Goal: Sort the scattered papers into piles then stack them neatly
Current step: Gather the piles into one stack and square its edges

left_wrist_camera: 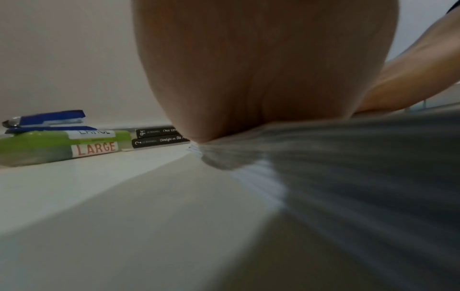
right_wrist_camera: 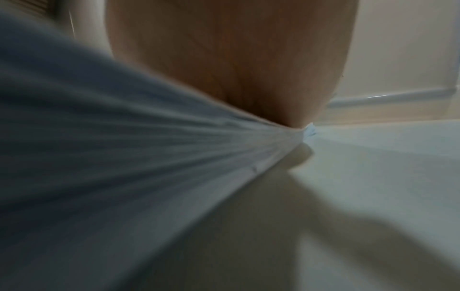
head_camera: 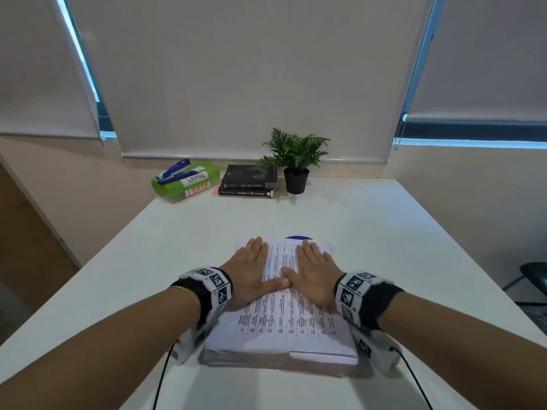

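Printed white paper stack [head_camera: 284, 321] sits at white table's [head_camera: 399, 247] near edge, centred. Your left hand [head_camera: 251, 270] and right hand [head_camera: 313, 270] press flat on top, fingers straight, together, thumbs touching.

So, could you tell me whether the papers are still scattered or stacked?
Stacked: one pile of papers on the table, with the left hand and right hand flat on top.

Thick printed paper stack [head_camera: 284, 327] lies squared on the table.
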Motion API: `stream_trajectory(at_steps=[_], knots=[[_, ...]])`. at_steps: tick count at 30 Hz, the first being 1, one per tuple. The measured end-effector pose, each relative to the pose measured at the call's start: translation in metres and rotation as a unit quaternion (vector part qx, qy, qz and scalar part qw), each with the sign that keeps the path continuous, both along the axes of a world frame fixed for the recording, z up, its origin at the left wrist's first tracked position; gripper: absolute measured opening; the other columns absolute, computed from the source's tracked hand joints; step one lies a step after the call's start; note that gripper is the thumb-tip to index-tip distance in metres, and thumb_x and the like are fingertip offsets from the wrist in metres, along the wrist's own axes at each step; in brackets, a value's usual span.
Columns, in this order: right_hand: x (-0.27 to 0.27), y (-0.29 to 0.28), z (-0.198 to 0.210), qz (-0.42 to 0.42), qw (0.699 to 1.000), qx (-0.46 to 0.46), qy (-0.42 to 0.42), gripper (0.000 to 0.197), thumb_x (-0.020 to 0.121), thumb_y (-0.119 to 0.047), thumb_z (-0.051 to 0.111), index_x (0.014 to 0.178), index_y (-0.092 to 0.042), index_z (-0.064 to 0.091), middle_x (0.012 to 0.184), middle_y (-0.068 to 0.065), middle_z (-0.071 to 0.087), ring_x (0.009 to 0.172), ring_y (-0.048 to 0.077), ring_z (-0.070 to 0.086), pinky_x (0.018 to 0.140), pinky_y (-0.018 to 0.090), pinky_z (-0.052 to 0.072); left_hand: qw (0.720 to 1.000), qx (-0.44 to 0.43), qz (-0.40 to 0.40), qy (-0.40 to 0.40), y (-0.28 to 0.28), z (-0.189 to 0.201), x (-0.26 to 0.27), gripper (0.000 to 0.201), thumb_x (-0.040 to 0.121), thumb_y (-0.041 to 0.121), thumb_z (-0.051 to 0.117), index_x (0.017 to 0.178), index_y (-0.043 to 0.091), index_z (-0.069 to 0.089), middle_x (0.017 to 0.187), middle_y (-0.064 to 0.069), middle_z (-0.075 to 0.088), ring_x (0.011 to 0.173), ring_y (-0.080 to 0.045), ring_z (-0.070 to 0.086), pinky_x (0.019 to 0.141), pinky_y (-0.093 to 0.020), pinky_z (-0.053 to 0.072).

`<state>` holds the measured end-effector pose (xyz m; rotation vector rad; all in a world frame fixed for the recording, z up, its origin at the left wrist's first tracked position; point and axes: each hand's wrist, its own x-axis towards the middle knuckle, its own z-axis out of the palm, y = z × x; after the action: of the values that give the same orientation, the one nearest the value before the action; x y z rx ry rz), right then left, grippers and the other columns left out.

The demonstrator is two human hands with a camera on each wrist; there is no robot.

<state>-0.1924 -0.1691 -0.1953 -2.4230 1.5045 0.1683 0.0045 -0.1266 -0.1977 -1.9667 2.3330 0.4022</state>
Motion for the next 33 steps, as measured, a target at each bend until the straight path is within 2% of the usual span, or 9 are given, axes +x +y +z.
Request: stream_trajectory(at_steps=[6, 11, 16, 20, 23, 26, 29, 31, 33], knots=[[0.001, 0.000, -0.004, 0.002, 1.000, -0.002, 0.030, 0.079, 0.107, -0.060, 0.012, 0.163, -0.010, -0.011, 0.172, 0.008, -0.019, 0.159, 0.021, -0.016, 0.129, 0.042, -0.007, 0.999, 0.016, 0.003, -0.030, -0.004, -0.005, -0.003, 0.116, 0.089, 0.088, 0.016, 0.164, 0.006, -0.016, 0.172, -0.014, -0.023, 0.160, -0.024, -0.019, 0.132, -0.043, -0.004], [0.002, -0.001, -0.005, -0.003, 0.999, 0.006, 0.048, 0.078, 0.107, -0.059, 0.010, 0.163, -0.011, -0.013, 0.171, 0.007, -0.020, 0.159, 0.020, -0.017, 0.129, 0.042, -0.007, 0.999, 0.022, -0.005, -0.033, -0.006, 0.000, -0.005, 0.147, 0.053, 0.101, -0.008, 0.164, 0.005, -0.014, 0.172, -0.016, -0.020, 0.161, -0.027, -0.016, 0.131, -0.042, -0.004], [0.004, 0.001, -0.001, -0.004, 0.999, 0.003, 0.050, 0.079, 0.106, -0.060, 0.012, 0.164, -0.011, -0.011, 0.172, 0.008, -0.019, 0.159, 0.021, -0.015, 0.130, 0.044, -0.005, 0.998, 0.042, 0.007, -0.036, -0.005, 0.007, -0.004, 0.162, 0.040, 0.108, -0.012, 0.165, 0.006, -0.013, 0.173, -0.015, -0.018, 0.161, -0.027, -0.014, 0.132, -0.044, -0.002], [-0.001, 0.006, 0.016, 0.000, 1.000, -0.013, 0.019, 0.081, 0.105, -0.062, 0.016, 0.165, -0.009, -0.001, 0.173, 0.009, -0.009, 0.161, 0.022, -0.006, 0.130, 0.044, 0.000, 0.998, 0.047, 0.014, -0.038, 0.009, 0.037, -0.013, 0.154, 0.049, 0.103, 0.004, 0.165, 0.001, -0.004, 0.174, -0.019, -0.008, 0.162, -0.030, -0.003, 0.130, -0.045, 0.004], [-0.012, 0.019, 0.042, 0.013, 0.999, -0.034, -0.026, 0.076, 0.108, -0.053, 0.025, 0.164, -0.004, 0.011, 0.173, 0.013, 0.003, 0.161, 0.025, 0.004, 0.130, 0.045, 0.007, 0.998, 0.045, 0.017, -0.030, 0.029, 0.059, -0.019, 0.114, 0.089, 0.082, 0.028, 0.165, 0.000, 0.006, 0.174, -0.020, -0.002, 0.162, -0.031, -0.001, 0.130, -0.046, 0.008], [-0.020, 0.042, 0.062, 0.034, 0.997, -0.055, -0.047, 0.052, 0.107, -0.035, 0.039, 0.143, 0.001, 0.048, 0.159, 0.020, 0.036, 0.149, 0.034, 0.033, 0.122, 0.045, 0.030, 0.998, 0.048, 0.043, 0.022, 0.050, 0.071, -0.019, 0.085, 0.107, 0.058, 0.039, 0.164, 0.000, 0.015, 0.175, -0.017, -0.005, 0.162, -0.027, -0.008, 0.130, -0.042, 0.006], [-0.022, 0.073, 0.050, 0.041, 0.996, -0.046, -0.067, 0.044, 0.106, -0.035, 0.040, 0.126, 0.000, 0.058, 0.142, 0.017, 0.050, 0.135, 0.034, 0.046, 0.113, 0.046, 0.039, 0.993, 0.064, 0.066, 0.072, 0.071, 0.062, -0.027, 0.074, 0.109, 0.049, 0.041, 0.158, -0.005, 0.025, 0.171, -0.019, 0.013, 0.160, -0.030, 0.008, 0.126, -0.041, 0.016], [-0.021, 0.087, 0.028, 0.050, 0.995, -0.051, -0.074, 0.052, 0.107, -0.043, 0.038, 0.131, 0.000, 0.054, 0.145, 0.016, 0.046, 0.140, 0.033, 0.040, 0.118, 0.048, 0.034, 0.994, 0.072, 0.056, 0.058, 0.082, 0.043, -0.030, 0.086, 0.102, 0.059, 0.038, 0.152, -0.010, 0.029, 0.165, -0.025, 0.020, 0.156, -0.041, 0.014, 0.124, -0.048, 0.021], [-0.019, 0.093, 0.012, 0.036, 0.997, -0.030, -0.067, 0.070, 0.107, -0.052, 0.031, 0.153, 0.001, 0.035, 0.166, 0.015, 0.024, 0.156, 0.029, 0.017, 0.127, 0.047, 0.017, 0.995, 0.071, 0.058, 0.024, 0.087, 0.026, -0.029, 0.090, 0.106, 0.059, 0.033, 0.161, -0.008, 0.008, 0.173, -0.023, 0.000, 0.160, -0.039, -0.001, 0.130, -0.048, 0.010]])
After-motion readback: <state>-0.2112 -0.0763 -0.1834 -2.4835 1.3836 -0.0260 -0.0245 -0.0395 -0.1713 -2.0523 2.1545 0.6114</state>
